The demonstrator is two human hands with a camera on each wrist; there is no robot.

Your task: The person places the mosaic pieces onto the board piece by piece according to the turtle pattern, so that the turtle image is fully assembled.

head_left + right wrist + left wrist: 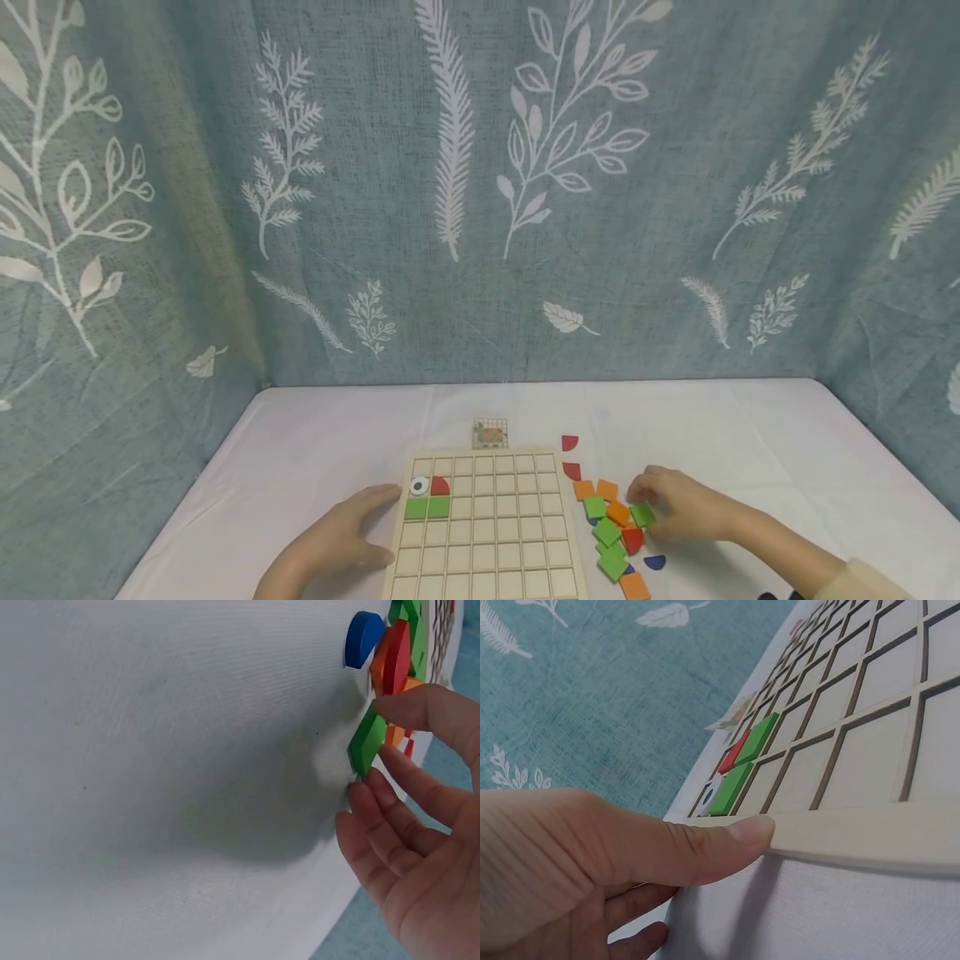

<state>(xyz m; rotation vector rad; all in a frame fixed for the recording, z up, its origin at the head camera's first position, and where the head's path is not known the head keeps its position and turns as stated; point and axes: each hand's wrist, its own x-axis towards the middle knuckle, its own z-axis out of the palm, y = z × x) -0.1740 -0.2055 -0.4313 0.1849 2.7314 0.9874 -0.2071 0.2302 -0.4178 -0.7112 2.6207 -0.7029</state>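
A pale wooden grid board (514,532) lies on the table. In its upper left cells sit a white eye tile (419,486), a red quarter-circle tile (440,485) and two green square tiles (730,789). My left hand (341,533) rests at the board's left edge, its thumb (739,838) touching the rim and its other fingers loosely extended. At the right of the loose pile, my right hand (692,505) pinches a green square tile (367,739) between thumb and index finger. Its other fingers are slightly bent.
Orange square tiles (634,586), green ones (613,564) and red pieces (633,541) overlap right of the board. A blue piece (655,562) lies nearby. Two red quarter-circles (570,442) lie farther back. A small picture card (490,433) sits behind the board, before a patterned curtain (480,192).
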